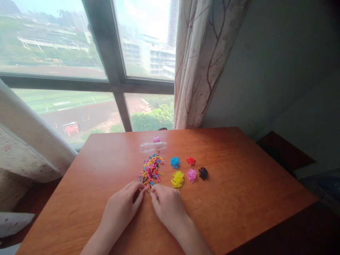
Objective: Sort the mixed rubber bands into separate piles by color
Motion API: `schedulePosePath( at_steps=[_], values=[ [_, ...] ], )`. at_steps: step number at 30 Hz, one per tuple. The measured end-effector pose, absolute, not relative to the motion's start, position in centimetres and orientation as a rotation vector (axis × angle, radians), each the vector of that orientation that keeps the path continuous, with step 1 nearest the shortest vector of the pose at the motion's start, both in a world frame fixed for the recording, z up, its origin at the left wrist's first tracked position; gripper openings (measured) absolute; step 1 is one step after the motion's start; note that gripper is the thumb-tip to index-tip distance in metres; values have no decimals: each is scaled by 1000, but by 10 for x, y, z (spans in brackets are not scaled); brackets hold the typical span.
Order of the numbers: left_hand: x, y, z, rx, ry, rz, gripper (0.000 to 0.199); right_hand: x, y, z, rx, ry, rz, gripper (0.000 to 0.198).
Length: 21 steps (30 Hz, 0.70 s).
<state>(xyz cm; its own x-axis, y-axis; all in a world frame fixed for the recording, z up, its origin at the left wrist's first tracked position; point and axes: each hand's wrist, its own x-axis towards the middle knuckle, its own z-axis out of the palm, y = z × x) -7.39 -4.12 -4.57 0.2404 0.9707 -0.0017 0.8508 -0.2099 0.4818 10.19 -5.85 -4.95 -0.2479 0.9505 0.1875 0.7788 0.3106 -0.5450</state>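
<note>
At the near edge of a mixed pile of colourful rubber bands (152, 168), my left hand (126, 198) is closed in a pinch. Close to its right, my right hand (170, 203) is pinched as well, thumb against fingers. A thin dark rubber band (148, 192) shows between the fingertips of both hands; its ends are hidden by the fingers. Right of the mixed pile lie single-colour heaps of bands: blue (175, 162), yellow (177, 179), red (190, 160), pink (191, 175) and black (203, 173).
Behind the mixed pile, a clear plastic bag or wrapper (153, 147) lies beside a pink item (157, 139). Everything rests on a brown wooden table (225, 202). Beyond its far edge are a window (114, 85) and a patterned curtain (196, 63).
</note>
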Motion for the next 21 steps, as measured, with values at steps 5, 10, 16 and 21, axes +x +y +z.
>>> schedulePosePath(
  at_steps=[5, 10, 16, 21],
  values=[
    [-74, -43, -44, 2146, 1682, 421, 26, 137, -66, -48, -1543, -1841, 478, 16],
    [-73, -44, -42, 2156, 1687, 437, 26, 220, -58, -51, -1747, -1556, 281, 26],
    [-75, -43, -46, 2166, 1666, 461, 26, 286, -51, -66, -1935, -1372, 199, 34],
    [-76, -43, -48, 2174, 1647, 484, 25, 289, -59, -75, -2080, -1399, 221, 31]
  ],
)
